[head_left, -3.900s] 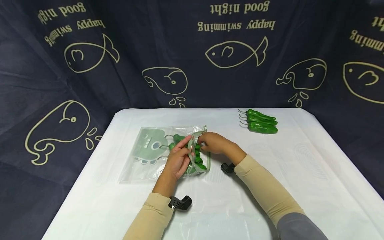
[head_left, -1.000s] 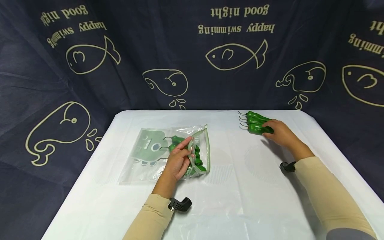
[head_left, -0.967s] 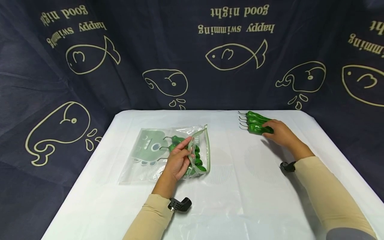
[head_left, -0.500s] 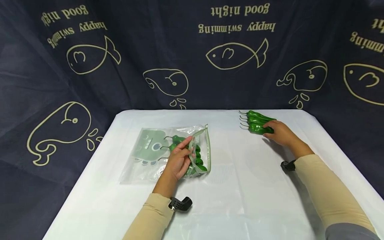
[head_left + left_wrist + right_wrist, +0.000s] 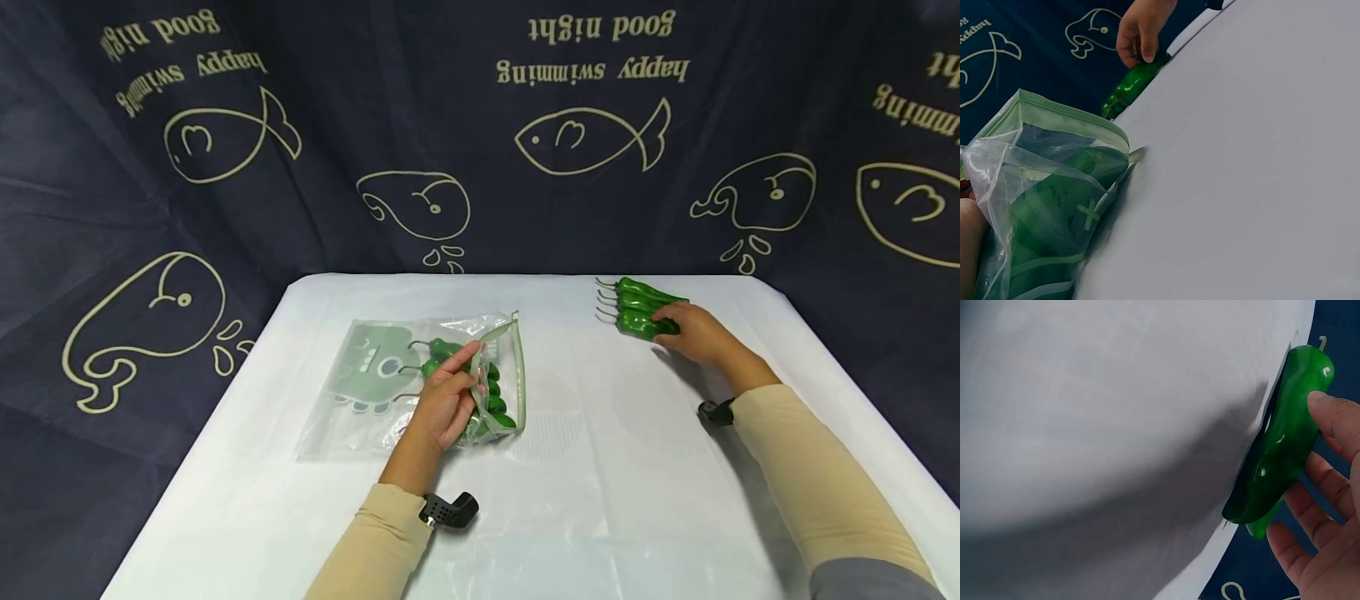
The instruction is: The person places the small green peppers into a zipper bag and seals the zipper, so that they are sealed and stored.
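Note:
In the head view my left hand [image 5: 444, 404] pinches the edge of a clear zip bag [image 5: 318, 429] with a green monster print, holding its mouth apart. Several green peppers [image 5: 495, 406] lie inside, partly covered by that hand. At the back right my right hand [image 5: 697, 331] grips the nearest of three green chili peppers [image 5: 636, 324] by its tip end, thumb on one side and fingers on the other. The right wrist view shows the thumb pressed on this glossy pepper [image 5: 1291, 425]. In the left wrist view the bag's green zip strip [image 5: 1072, 115] arches over a pepper.
Two more green peppers [image 5: 637, 288] lie side by side just beyond the gripped one, stems to the left. A white cloth covers the table [image 5: 570, 508]. A dark curtain [image 5: 480, 133] with fish drawings hangs right behind its far edge.
My right hand has gone from the bag's mouth to the peppers at the back right. In the last half second the gripped pepper shifted slightly left and nearer. The left hand stays put.

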The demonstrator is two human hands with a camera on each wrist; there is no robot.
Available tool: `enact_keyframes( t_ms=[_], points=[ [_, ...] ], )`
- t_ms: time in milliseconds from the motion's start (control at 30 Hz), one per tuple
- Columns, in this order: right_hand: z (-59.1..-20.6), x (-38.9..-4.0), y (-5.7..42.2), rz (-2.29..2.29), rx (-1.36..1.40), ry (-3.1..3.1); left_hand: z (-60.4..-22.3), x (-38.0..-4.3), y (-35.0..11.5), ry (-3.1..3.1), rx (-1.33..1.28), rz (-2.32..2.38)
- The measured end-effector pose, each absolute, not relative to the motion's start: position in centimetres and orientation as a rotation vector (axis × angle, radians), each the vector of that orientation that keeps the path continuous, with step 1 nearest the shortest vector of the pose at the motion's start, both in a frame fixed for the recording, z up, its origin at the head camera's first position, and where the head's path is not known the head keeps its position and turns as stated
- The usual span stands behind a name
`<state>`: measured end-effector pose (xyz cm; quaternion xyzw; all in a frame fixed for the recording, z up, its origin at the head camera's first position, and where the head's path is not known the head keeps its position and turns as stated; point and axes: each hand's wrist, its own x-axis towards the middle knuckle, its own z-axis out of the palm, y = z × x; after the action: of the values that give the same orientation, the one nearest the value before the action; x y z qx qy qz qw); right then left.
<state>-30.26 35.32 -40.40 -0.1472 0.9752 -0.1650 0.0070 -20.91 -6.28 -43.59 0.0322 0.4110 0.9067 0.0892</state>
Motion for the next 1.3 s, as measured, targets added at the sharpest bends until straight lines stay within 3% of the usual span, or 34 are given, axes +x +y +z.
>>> enact_keyframes(
  t_ms=[1300],
  points=[
    [-41.2,-30.0,34.9,-0.621,-0.499,3.086,-43.6,-21.0,-6.3,1.213,0.103,2.712]
  ],
)
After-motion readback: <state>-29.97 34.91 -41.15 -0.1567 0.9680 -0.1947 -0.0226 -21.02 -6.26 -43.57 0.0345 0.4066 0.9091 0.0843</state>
